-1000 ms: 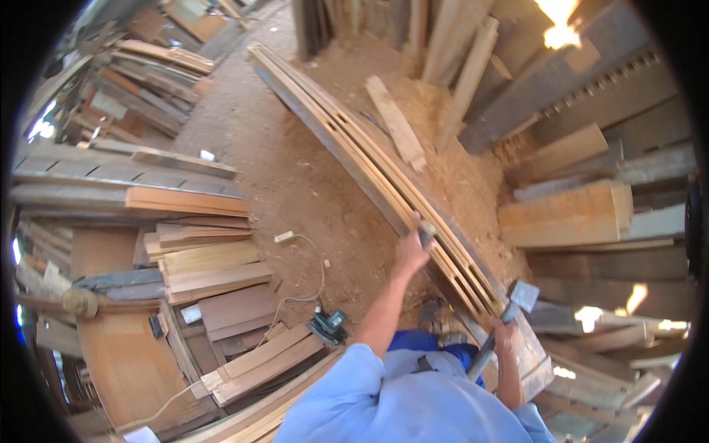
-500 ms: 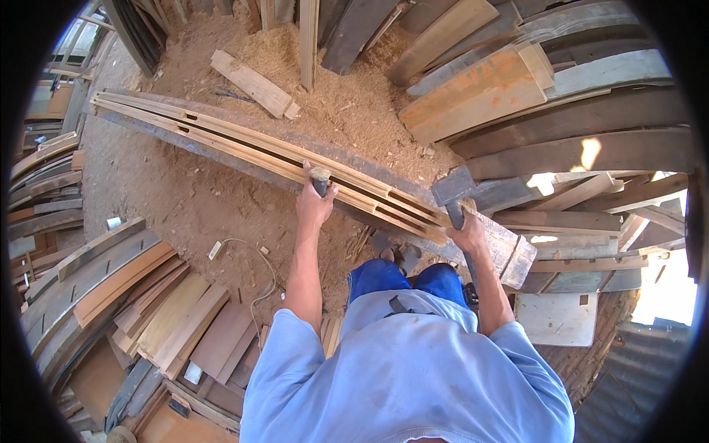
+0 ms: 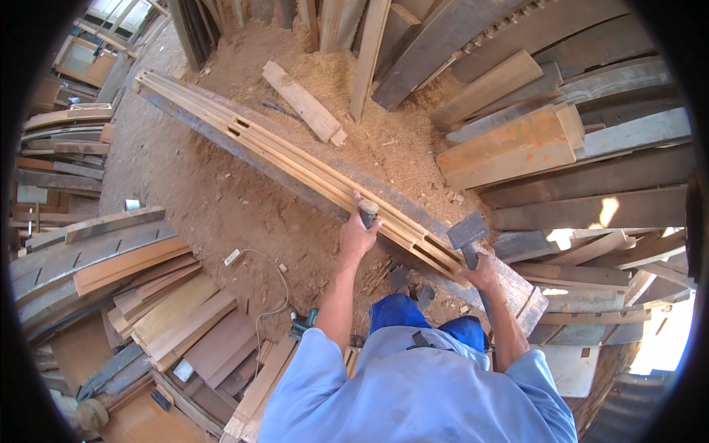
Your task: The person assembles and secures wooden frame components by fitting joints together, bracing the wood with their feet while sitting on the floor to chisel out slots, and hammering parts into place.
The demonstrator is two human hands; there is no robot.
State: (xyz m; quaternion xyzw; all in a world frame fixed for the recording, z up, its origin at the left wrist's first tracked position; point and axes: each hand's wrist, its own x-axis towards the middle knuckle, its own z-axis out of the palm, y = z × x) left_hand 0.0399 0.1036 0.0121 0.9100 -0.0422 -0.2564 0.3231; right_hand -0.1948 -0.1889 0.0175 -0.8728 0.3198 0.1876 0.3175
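Several long, pale wooden strips (image 3: 295,164) with slots cut in them lie side by side on a long grey plank (image 3: 214,144) that runs from the far left toward me. In my left hand (image 3: 357,236) is a chisel (image 3: 368,212), its round, worn butt facing up, closed fingers around the handle. The hand rests at the strips; the chisel's blade is hidden below it. My right hand (image 3: 484,275) grips the handle of a hammer (image 3: 467,230) with a dark block-shaped head, held near the close end of the strips and apart from the chisel.
A short wood offcut (image 3: 303,102) lies on the sawdust-covered ground ahead. Boards (image 3: 509,148) lean and stack along the right; more piled planks (image 3: 177,325) fill the left. A pale cable (image 3: 284,284) curls over the ground near a green power tool (image 3: 303,321).
My view has turned, so the strips and the ground sit farther right and slant more steeply. Both hands keep their tools, near the same part of the strips.
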